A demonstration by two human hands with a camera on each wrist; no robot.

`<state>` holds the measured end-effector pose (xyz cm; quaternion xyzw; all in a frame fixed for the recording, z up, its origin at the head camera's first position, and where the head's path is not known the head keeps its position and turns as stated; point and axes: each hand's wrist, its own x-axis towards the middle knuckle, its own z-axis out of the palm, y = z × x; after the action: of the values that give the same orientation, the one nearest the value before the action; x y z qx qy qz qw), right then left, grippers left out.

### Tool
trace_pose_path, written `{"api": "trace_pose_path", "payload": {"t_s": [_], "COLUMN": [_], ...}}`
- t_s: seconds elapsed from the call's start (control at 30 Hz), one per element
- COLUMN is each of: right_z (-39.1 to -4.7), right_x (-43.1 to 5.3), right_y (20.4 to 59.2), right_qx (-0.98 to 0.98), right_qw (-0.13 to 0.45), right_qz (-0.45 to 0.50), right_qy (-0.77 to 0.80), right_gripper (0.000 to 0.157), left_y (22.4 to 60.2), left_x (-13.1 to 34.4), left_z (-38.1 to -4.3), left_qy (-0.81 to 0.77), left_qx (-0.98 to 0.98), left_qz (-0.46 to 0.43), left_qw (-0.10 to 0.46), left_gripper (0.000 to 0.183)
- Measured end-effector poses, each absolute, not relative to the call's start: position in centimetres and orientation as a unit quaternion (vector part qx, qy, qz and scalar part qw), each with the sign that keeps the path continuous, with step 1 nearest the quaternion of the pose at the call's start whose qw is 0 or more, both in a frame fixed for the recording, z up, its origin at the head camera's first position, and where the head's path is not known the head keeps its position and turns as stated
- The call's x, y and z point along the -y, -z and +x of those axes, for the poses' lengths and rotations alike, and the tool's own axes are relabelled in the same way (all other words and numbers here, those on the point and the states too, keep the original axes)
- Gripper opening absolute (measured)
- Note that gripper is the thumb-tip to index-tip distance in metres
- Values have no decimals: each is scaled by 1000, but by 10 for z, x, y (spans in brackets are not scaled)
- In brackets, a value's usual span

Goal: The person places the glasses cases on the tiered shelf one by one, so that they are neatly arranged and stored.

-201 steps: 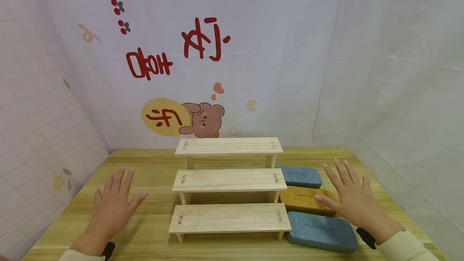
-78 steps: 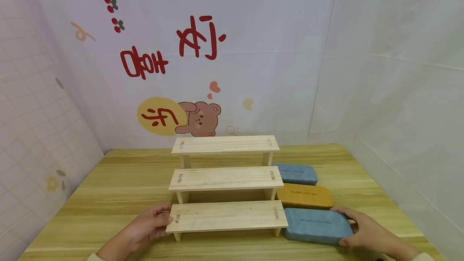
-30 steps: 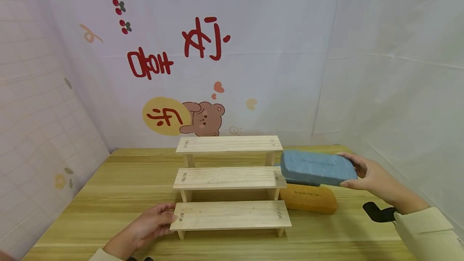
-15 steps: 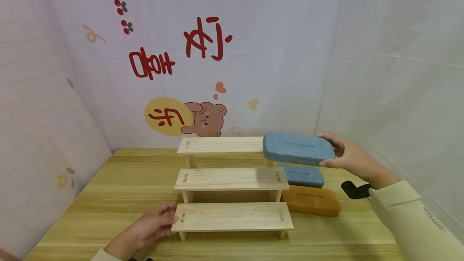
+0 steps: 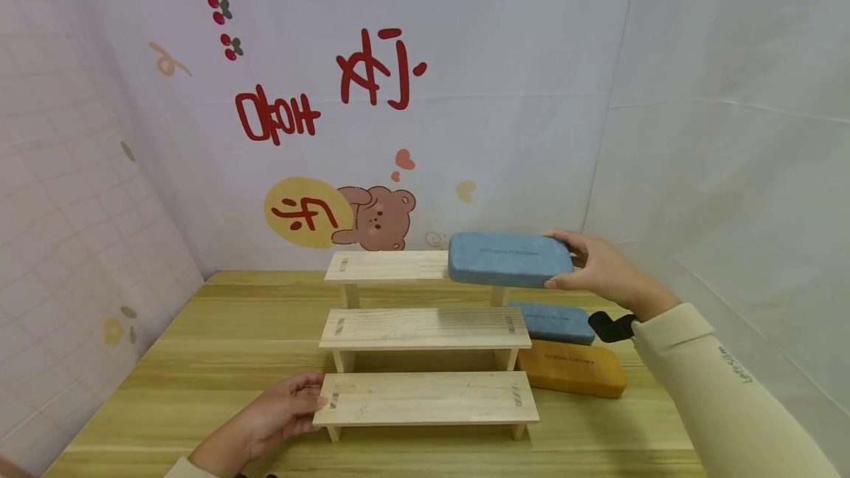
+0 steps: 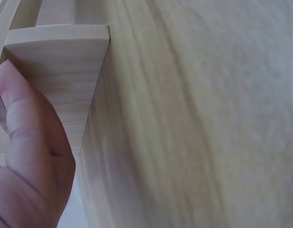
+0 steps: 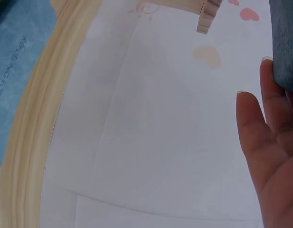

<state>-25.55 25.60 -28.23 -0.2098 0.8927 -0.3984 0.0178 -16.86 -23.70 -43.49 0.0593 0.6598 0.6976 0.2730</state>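
A blue case (image 5: 508,260) with dark lettering on its top face is occupying the area just right of the frame's center in the head view, where it is covering the right part of the top shelf (image 5: 392,265); whether it is touching that shelf cannot be told. The right hand (image 5: 600,268) is gripping the right end of the case, the thumb pressing at the near edge and the fingers bending around the far side. The three-tier wooden stand (image 5: 425,327) is standing in the lower center of the frame. The left hand (image 5: 282,413), at lower left, is pinching the left end of its bottom shelf (image 5: 425,398). To the right of the stand, a second blue case (image 5: 554,324) is lying behind an orange case (image 5: 578,370), both resting on the wood-grain tabletop (image 5: 219,360). A black strap (image 5: 611,326) is showing at the right wrist, beside a cream sleeve (image 5: 724,382). A white backdrop (image 5: 511,139) is filling the upper frame, bearing red characters (image 5: 381,71) and a printed bear (image 5: 381,218).
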Motion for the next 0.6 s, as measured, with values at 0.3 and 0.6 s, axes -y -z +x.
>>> {"api": "trace_pose_path", "payload": {"t_s": [0.3,0.6], "right_z": [-272,-284], "right_x": [-233,-206], "right_y": [280,278], "right_qx": [-900,-889], "right_qw": [28,48], "right_qz": [-208,-218], "right_qy": [383,400], "right_gripper": [88,88], "left_y": [433,433], "left_x": [236,235], "left_z": [-166,-167], "left_qy": [-696,-697], "left_qx": [-663,-663], "left_qz": [59,56], "left_qw": [268,268], "left_gripper": [66,67]}}
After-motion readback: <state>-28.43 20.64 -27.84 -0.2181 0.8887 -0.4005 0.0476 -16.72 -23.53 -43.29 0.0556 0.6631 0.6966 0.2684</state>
